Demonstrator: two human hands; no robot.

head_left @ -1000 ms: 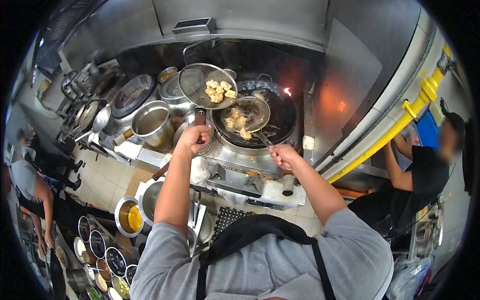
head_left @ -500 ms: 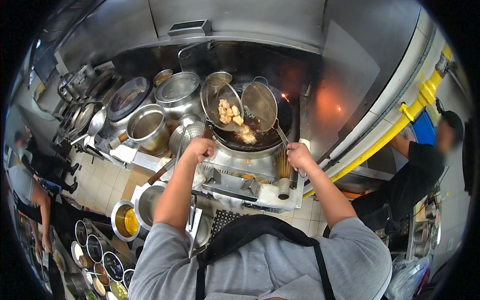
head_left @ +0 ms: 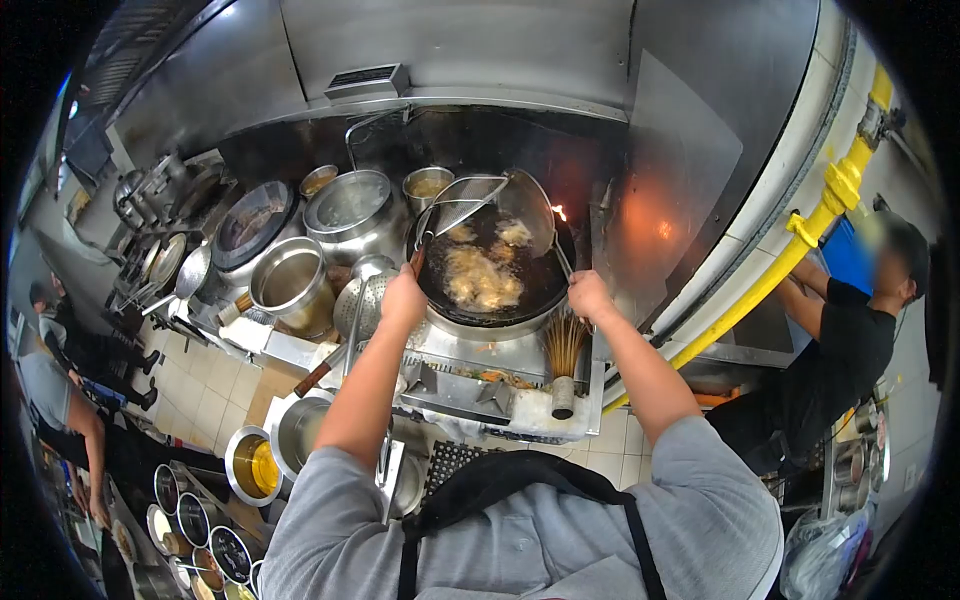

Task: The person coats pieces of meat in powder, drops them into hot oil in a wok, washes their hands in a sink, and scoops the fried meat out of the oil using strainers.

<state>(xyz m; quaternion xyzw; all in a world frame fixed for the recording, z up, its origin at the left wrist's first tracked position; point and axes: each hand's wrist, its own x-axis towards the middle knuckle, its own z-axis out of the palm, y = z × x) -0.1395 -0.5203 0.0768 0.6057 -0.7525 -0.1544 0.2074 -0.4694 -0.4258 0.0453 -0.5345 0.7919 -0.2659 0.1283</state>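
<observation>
My left hand [head_left: 403, 299] is closed around the wooden handle of a wire strainer [head_left: 470, 198], tipped on its side above the wok's left half. My right hand [head_left: 590, 296] grips the metal handle of a second strainer [head_left: 535, 208], which stands steeply tilted over the wok's right side. Below them, pale battered pieces of food [head_left: 480, 280] lie in bubbling dark oil in the wok [head_left: 432, 287]. No food shows in either strainer. A bamboo brush [head_left: 565, 350] stands near my right hand, and a perforated ladle [head_left: 362, 308] rests to the left of my left hand.
Flame [head_left: 559, 213] shows at the wok's back right. Pots [head_left: 290, 275] and a covered pot [head_left: 350, 205] stand to the left. A yellow pipe [head_left: 760, 276] runs along the right. One co-worker [head_left: 830, 340] stands at right, others at far left.
The food pieces have gone from the left strainer into the oil, which now bubbles pale. The left strainer has tipped over, and the right one has turned more upright. Both hands keep their grip.
</observation>
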